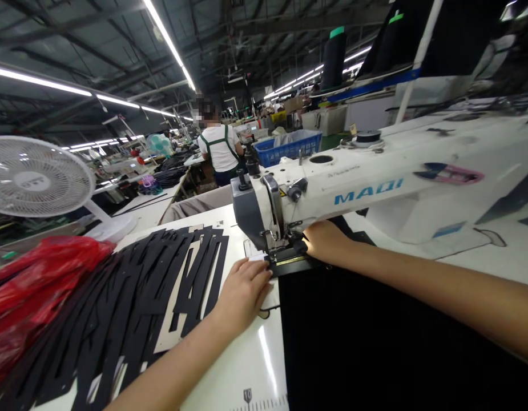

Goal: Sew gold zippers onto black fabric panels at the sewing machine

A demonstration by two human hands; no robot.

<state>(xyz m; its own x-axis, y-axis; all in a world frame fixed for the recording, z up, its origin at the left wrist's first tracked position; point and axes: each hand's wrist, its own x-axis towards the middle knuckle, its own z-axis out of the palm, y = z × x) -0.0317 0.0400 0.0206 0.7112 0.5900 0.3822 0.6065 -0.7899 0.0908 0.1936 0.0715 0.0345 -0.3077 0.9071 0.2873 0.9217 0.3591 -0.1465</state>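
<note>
– See anything crowding the bench (246, 357)?
– Black strips (118, 291) along the left edge, red plastic (43, 271) beside; sewing machine (381, 171) overhead, partly blocking the right hand (327, 242)
– And the zipper (290, 261)?
– Lies underneath, runs crosswise, near-parallel to the front edge, left end by the left hand (242, 292); can't tell either grip

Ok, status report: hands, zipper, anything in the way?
Left hand, right hand flank gold-toothed zipper. Black fabric spread in front. Black strips piled left; nothing visibly blocking.
</note>
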